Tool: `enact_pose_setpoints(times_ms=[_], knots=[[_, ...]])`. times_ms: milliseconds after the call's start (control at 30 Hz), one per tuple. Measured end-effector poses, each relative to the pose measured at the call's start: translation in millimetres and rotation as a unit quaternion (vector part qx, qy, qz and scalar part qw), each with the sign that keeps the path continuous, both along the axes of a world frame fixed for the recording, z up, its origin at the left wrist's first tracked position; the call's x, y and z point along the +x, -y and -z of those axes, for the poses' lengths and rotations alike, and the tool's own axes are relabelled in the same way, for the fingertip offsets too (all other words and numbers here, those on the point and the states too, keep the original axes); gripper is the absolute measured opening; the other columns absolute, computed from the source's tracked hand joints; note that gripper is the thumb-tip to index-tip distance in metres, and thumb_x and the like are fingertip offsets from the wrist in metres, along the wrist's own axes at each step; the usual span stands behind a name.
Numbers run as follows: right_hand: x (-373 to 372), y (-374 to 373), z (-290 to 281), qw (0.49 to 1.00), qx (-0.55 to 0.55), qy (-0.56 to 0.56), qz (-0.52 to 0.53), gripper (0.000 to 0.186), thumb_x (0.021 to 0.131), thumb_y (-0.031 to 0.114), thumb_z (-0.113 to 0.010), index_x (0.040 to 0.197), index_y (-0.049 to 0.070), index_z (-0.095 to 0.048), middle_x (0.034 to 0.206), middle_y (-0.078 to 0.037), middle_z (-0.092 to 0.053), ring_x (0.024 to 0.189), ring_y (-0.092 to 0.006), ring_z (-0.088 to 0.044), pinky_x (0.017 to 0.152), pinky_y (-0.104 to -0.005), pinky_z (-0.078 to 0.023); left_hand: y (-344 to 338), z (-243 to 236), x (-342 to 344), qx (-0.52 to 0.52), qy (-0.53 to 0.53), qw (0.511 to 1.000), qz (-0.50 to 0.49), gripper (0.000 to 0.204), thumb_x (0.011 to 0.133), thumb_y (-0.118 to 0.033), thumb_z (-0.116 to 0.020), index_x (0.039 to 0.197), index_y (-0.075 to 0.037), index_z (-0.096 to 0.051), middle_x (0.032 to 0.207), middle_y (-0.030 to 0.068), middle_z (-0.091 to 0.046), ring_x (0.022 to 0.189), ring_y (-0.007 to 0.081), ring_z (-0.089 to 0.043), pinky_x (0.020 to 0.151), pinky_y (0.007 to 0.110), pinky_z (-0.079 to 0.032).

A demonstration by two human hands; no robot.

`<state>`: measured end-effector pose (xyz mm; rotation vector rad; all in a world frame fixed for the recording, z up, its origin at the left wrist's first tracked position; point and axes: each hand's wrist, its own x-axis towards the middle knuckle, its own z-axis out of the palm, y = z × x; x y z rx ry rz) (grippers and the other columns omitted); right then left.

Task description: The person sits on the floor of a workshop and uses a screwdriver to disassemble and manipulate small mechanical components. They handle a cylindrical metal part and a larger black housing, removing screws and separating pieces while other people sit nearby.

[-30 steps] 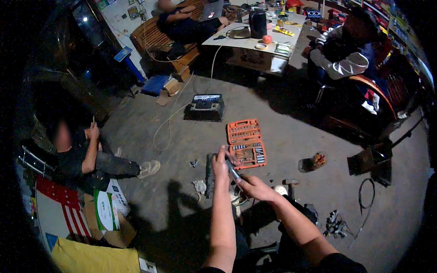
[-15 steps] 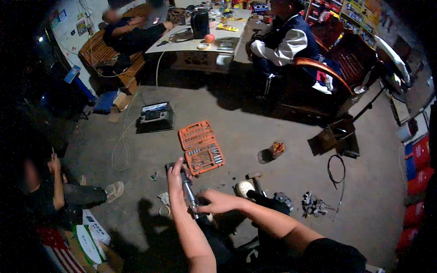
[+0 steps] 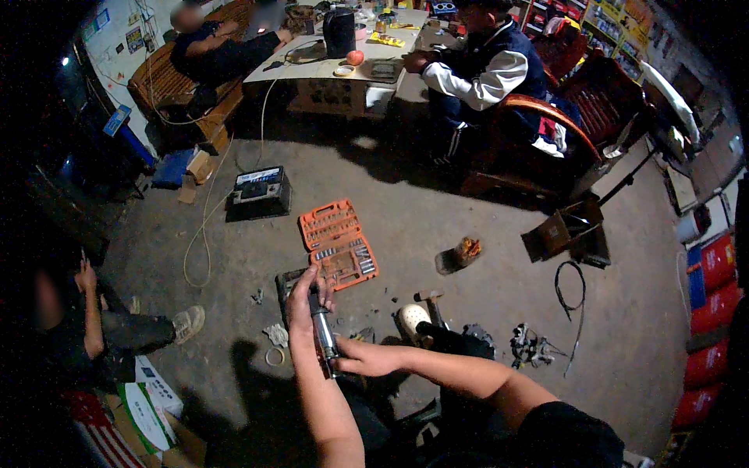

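My left hand (image 3: pixel 303 303) is wrapped around the dark upper part of a hand tool with a silver barrel (image 3: pixel 324 331). The barrel slants down toward my body; my palm and fingers partly cover the dark part, so its exact kind does not show. At the barrel's lower end, my right hand (image 3: pixel 367 357) grips with bent fingers. Just beyond my left hand, an open orange socket set case (image 3: pixel 360 243) lies on the floor with rows of sockets in it. A black case (image 3: pixel 287 290) sits beside it, partly behind my left hand.
A car battery (image 3: pixel 259 193) stands farther off to the left. A hammer (image 3: pixel 434 304) lies by my shoe (image 3: pixel 413 321), with dismantled metal parts (image 3: pixel 533 345) and a black cable (image 3: pixel 569 288) to the right. One person sits at left, others near the table (image 3: pixel 300 72).
My right hand's fingers have shifted along the barrel's lower end. The tool stays in my left hand. The seated person at the far right has raised their hands toward the table.
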<state>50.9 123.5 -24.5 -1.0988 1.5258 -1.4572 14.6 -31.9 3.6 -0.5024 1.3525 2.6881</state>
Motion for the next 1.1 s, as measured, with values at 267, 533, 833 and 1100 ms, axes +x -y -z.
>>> enact_pose_setpoints(times_ms=[267, 533, 833, 1100], knots=[[6.2, -11.8, -7.2, 1.0, 0.004, 0.003, 0.001, 0.038, 0.091, 0.024, -0.046, 0.111, -0.006, -0.035, 0.1, -0.02, -0.048, 0.095, -0.0231, -0.047, 0.087, -0.0356, -0.038, -4.4, 10.7, 2.5, 0.039, -0.032, 0.998, 0.048, 0.045, 0.086, -0.039, -0.053, 0.055, -0.01, -0.04, 0.047, 0.002, -0.036, 0.043, 0.0136, -0.042, 0.043, 0.027, -0.038], [-1.8, -0.5, -8.2, 0.965, 0.08, 0.242, 0.059, 0.044, 0.091, 0.024, -0.042, 0.124, -0.003, -0.036, 0.1, -0.01, -0.053, 0.085, -0.0154, -0.05, 0.074, -0.0277, -0.045, -5.0, 27.5, -15.2, -0.153, -0.01, 0.986, -0.062, 0.033, 0.089, -0.034, -0.052, 0.081, -0.002, -0.057, 0.071, 0.0068, -0.058, 0.063, 0.0139, -0.058, 0.056, 0.029, -0.046], [-64.7, -4.2, 8.6, 0.889, 0.049, 0.165, 0.425, 0.035, 0.089, 0.023, -0.046, 0.111, -0.004, -0.046, 0.086, -0.013, -0.056, 0.078, -0.0198, -0.053, 0.073, -0.033, -0.044, -48.1, 2.8, -10.3, -0.232, -0.108, 0.966, -0.043, 0.031, 0.085, -0.021, -0.062, 0.108, -0.001, -0.055, 0.1, 0.0053, -0.06, 0.091, 0.013, -0.057, 0.081, 0.028, -0.045], [-79.9, -13.7, -11.2, 0.878, 0.079, 0.057, 0.469, 0.026, 0.083, 0.018, -0.053, 0.093, -0.006, -0.054, 0.071, -0.013, -0.059, 0.063, -0.0172, -0.056, 0.057, -0.0337, -0.046, -53.1, 4.9, -11.6, -0.465, -0.199, 0.861, -0.051, 0.031, 0.085, -0.01, -0.06, 0.112, 0.003, -0.055, 0.1, 0.0116, -0.063, 0.091, 0.0165, -0.058, 0.08, 0.03, -0.047]])
